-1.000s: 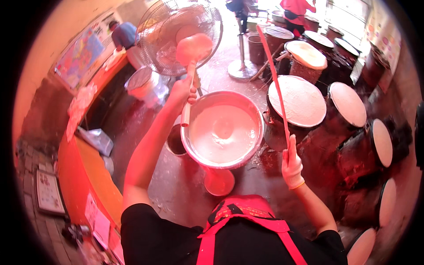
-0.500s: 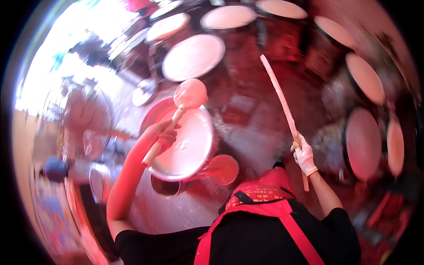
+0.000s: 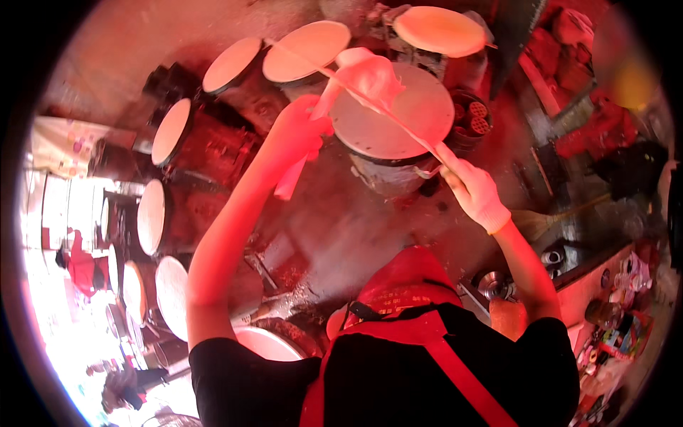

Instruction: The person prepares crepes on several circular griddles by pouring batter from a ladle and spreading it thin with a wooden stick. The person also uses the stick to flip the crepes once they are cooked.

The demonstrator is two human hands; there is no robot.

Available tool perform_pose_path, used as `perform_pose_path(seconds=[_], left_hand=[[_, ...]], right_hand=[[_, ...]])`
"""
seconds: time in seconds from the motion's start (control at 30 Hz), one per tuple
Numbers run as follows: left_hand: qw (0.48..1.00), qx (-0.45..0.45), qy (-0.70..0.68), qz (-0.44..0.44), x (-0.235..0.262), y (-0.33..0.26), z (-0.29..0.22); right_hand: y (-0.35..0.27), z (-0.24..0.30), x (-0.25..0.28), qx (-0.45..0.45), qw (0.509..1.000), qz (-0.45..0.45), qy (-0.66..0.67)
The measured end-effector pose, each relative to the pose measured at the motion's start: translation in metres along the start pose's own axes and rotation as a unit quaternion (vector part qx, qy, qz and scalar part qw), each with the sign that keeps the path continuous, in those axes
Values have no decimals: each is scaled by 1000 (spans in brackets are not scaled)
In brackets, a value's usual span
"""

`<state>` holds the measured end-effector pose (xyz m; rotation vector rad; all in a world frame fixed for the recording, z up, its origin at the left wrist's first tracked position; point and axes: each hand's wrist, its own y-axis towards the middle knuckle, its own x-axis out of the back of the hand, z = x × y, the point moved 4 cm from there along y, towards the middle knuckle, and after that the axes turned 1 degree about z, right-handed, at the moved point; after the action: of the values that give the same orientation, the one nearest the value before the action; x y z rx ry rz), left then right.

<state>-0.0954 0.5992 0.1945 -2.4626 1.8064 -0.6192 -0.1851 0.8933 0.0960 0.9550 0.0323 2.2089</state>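
Head view: left hand (image 3: 304, 128) is clamped on the ladle (image 3: 373, 73); right hand (image 3: 473, 190) is clamped on the stick (image 3: 405, 128), above the griddle (image 3: 428, 99).

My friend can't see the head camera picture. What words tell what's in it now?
A person's left hand holds a ladle and their gloved right hand a long stick, both above a round, flat griddle. More round griddles stand around.

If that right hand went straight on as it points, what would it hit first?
Aside from the stick it grips, the right hand would probably meet the round plate first; depth is unclear, so it might pass above.
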Motion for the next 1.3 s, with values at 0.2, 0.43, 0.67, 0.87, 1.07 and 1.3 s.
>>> perform_pose_path(seconds=[0.2,0.43,0.67,0.87,1.07,1.3], left_hand=[[941,-207,267,-10,-102,130,-9],[970,-165,158,-82,-178,220,93],[952,-52,-302,-20,-180,251,97],[847,-190,-475,143,-82,235,-13],[874,-10,-398,278,12,207,47],[670,293,-630,263,44,138,180]], right_hand=[[17,-85,44,-220,971,-89,25],[-55,-168,-62,-341,797,-201,456],[7,-141,-106,-462,855,-231,48],[41,-122,-142,-448,846,-222,-182],[40,-103,-159,-495,822,-265,-97],[96,-111,-169,-335,669,-359,557]])
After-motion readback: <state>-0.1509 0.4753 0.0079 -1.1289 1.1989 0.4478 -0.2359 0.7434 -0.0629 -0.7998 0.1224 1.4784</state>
